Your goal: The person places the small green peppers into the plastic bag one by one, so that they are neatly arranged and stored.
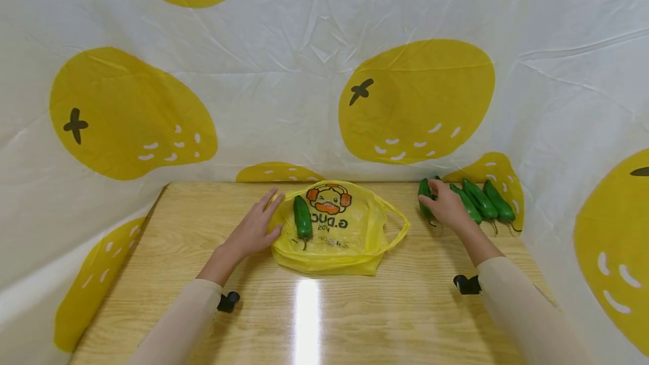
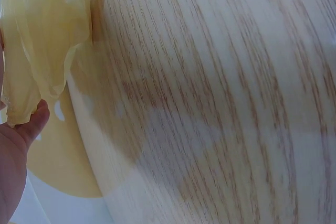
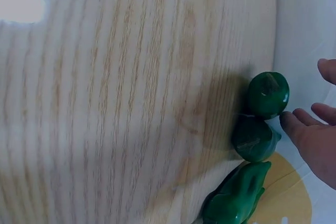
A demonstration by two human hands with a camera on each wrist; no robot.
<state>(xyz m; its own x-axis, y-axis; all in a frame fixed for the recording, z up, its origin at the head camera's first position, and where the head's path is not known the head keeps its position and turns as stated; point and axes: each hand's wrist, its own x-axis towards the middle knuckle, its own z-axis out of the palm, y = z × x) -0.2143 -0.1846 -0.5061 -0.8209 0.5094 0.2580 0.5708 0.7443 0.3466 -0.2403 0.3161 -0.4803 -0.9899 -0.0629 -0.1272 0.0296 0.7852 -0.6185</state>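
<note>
A yellow plastic bag [image 1: 362, 224] with a printed duck lies flat on the table, one green pepper [image 1: 302, 218] on its left part. At the bag's left edge is my left hand [image 1: 252, 231], fingers extended and touching the plastic; in the left wrist view its thumb [image 2: 38, 116] meets the bag's edge [image 2: 50, 51]. My right hand [image 1: 446, 204] reaches over the left end of a row of green peppers [image 1: 499, 201], nearest the leftmost pepper [image 1: 425, 199]. In the right wrist view its fingertips [image 3: 289, 121] are beside a pepper [image 3: 268, 95], with fingers spread.
The wooden table [image 1: 405, 320] runs back to a white curtain [image 1: 284, 117] with large yellow fruit prints, which also hangs at both sides. A loop handle [image 1: 400, 227] of the bag sticks out to the right. The peppers stand close to the back right corner.
</note>
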